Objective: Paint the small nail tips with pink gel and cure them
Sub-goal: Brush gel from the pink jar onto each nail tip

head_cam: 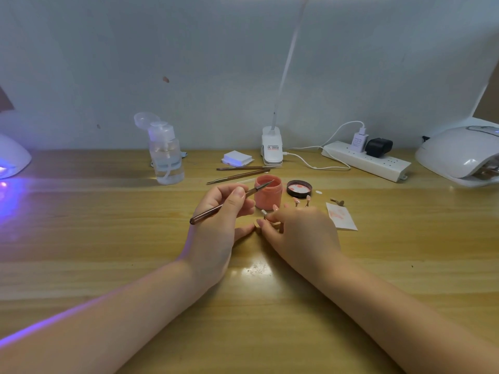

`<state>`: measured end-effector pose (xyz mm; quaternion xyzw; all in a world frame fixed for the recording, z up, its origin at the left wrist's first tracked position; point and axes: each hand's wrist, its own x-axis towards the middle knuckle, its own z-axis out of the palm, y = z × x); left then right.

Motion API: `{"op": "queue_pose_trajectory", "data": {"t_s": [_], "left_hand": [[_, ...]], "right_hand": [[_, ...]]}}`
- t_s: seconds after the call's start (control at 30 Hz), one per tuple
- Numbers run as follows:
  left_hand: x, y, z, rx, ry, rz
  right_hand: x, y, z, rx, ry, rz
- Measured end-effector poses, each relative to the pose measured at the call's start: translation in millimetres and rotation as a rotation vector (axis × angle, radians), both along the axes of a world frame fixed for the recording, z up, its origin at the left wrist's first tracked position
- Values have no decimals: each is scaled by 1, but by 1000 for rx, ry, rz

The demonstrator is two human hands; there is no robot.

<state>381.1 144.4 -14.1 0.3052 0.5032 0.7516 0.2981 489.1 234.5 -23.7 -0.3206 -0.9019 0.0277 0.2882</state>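
Note:
My left hand [224,211] pinches a slim brown brush [216,210], whose tip points into the open pink gel jar [268,195]. My right hand [299,233] lies just right of it, fingers curled round a small nail tip holder [263,213] close to the table; the nail tip itself is mostly hidden by the fingers. Two pink painted nail tips on stands [302,201] stand right of the jar. The jar's black lid [299,188] lies open beside it.
A lit curing lamp [10,157] glows violet at the far left; a second white lamp [461,155] sits at the far right. A clear pump bottle [166,155], spare brushes [243,172], white pads [237,157], a clip lamp [272,147], a power strip [367,160] and a stained paper [340,215] lie on the wooden table [108,238].

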Motion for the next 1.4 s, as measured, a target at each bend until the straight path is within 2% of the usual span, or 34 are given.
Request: {"op": "queue_pose_trajectory", "data": {"t_s": [0.2, 0.47, 0.6, 1.03, 1.17, 1.27, 1.4], "left_hand": [[-1, 0, -1, -6, 43, 27], [-14, -4, -4, 35, 136, 140], [-15, -4, -4, 38, 149, 146], [-11, -8, 0, 32, 163, 144], [-9, -14, 1, 52, 364, 133], [-6, -19, 2, 64, 549, 95], [-2, -23, 3, 75, 615, 63]], "right_hand": [[2, 0, -1, 46, 11, 68], [19, -1, 10, -193, 420, 211], [26, 3, 15, -263, 513, 228], [28, 8, 14, -254, 514, 219], [29, 8, 14, -213, 476, 231], [31, 9, 16, -266, 470, 249], [34, 16, 16, -293, 472, 227]]}}
